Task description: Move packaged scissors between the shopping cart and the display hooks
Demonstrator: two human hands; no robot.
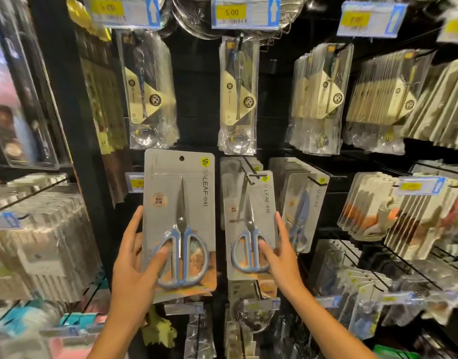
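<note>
We are facing the display rack (196,104). Our left hand (134,257) is pinching a free Saleaf scissors pack (178,218); our right hand (279,252) is gripping the pack on the hook (251,174). We should be steadying both before sliding either.

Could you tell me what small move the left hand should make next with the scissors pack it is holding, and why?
Probably lift the held pack up and rightward so its hang hole meets the tip of the hook. The left hand grips it free of any hook, while the right hand holds the front hanging pack, seemingly steadying that row.
</note>
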